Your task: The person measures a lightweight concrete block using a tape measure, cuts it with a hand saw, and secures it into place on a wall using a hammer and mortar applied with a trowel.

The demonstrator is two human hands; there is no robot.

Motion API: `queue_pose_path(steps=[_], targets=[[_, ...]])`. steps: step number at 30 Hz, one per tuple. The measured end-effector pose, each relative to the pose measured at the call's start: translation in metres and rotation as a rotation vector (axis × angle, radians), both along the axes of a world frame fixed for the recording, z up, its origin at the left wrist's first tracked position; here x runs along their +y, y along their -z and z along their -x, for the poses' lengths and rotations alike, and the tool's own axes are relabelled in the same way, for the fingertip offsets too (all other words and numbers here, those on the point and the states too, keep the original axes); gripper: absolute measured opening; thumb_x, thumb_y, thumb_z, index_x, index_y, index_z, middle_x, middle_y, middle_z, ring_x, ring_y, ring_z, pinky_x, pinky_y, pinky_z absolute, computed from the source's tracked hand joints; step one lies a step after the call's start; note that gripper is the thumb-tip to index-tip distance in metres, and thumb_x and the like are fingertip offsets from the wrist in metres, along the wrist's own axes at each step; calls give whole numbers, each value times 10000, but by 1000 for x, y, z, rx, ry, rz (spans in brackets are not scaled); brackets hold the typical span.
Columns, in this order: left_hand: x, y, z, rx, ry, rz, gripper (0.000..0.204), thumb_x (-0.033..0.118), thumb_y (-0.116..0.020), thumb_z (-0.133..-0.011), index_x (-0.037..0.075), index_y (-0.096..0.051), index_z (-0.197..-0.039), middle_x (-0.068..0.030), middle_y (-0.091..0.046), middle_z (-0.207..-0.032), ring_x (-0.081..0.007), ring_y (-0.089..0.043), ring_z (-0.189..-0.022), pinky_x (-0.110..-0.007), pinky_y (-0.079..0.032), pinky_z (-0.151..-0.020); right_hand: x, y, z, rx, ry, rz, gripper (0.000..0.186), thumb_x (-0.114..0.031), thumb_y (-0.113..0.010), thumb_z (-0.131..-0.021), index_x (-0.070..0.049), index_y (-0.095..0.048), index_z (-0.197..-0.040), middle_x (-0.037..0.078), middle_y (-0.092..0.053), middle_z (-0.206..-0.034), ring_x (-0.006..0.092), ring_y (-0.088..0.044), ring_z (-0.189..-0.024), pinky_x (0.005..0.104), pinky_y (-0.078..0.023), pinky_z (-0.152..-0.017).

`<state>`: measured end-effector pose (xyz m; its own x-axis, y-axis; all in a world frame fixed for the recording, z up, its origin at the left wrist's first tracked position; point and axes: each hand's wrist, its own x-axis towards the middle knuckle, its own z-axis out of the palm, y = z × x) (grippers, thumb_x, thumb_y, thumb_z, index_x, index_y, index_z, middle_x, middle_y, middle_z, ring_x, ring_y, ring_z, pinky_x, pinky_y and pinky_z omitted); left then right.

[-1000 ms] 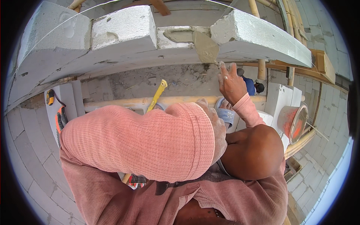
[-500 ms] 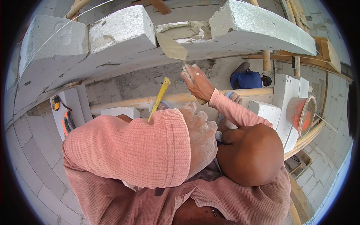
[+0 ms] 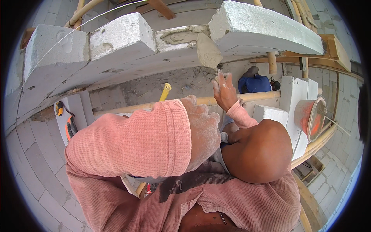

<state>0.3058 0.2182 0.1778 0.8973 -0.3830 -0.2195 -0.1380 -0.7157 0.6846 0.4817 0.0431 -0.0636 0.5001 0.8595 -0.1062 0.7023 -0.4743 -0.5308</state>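
My right hand [image 3: 226,91] is wrapped round the handle of a trowel [image 3: 208,51]. Grey mortar coats the blade, which leans against the near face of the white block wall [image 3: 131,69]. Beside it, a patch of mortar [image 3: 179,37] lies in the low gap between two raised blocks. My left hand [image 3: 205,133] is white with dust and held before my chest, its fingers curled. Whatever may be inside it is hidden. A yellow handle-like tool [image 3: 165,92] shows beyond my left sleeve, its lower part covered by my arm.
A stained bucket [image 3: 309,116] stands at the right beside white blocks [image 3: 271,115]. Bamboo poles [image 3: 210,101] cross below the wall. Another person in blue [image 3: 255,83] is lower down. An orange-and-black tool [image 3: 70,127] lies on a block at left. A string [image 3: 96,16] runs above the wall.
My right hand has moved right, taking the trowel blade from the gap's left end to its right end. The left hand has shifted slightly up and left.
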Motion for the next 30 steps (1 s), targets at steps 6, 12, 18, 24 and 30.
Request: queue_pose_path(steps=[6, 12, 18, 24, 30], targets=[[3, -11, -15, 19, 95, -74, 340, 338, -680, -921, 28, -719, -1054, -131, -680, -1046, -296, -676, -1044, -424, -518, -976, -6, -17, -18, 20, -132, -317, 486, -274, -662, -986, 18, -546, -1357, 239, -614, -1040, 364, -669, -808, 445, -554, -706], [5, -19, -55, 302, 244, -135, 423, 358, -692, -921, 13, -700, -1165, -156, -681, -1115, -344, -657, -1078, -456, -504, -992, -30, -70, -47, 1149, 99, -28, 531, -325, -807, -892, -37, -623, -1299, -30, -574, -746, 45, -542, -613, 227, -453, -569], [6, -14, -79, 310, 356, -35, 451, 393, -668, -942, 11, -705, -1178, -175, -677, -1187, -354, -653, -1115, -454, -494, -1008, -166, -101, -96, 710, 142, -125, 559, -398, -756, -918, -11, -624, -1299, 47, -654, -863, 142, -631, -708, 290, -508, -676], [6, -6, -97, 453, 385, 8, 477, 383, -689, -936, 6, -688, -1228, -185, -671, -1246, -364, -637, -1168, -452, -479, -1030, -308, -259, -106, 512, 766, 64, 511, -339, -750, -918, -35, -634, -1311, 73, -618, -1026, 180, -588, -895, 313, -494, -841], [-21, -33, -139, 473, 418, -89, 453, 370, -692, -941, 29, -690, -1239, -181, -673, -1237, -358, -632, -1162, -440, -478, -1032, -429, -317, -173, -495, 581, 627, 534, -309, -687, -916, -83, -577, -1387, 211, -636, -1295, 406, -622, -1136, 480, -492, -1002]])
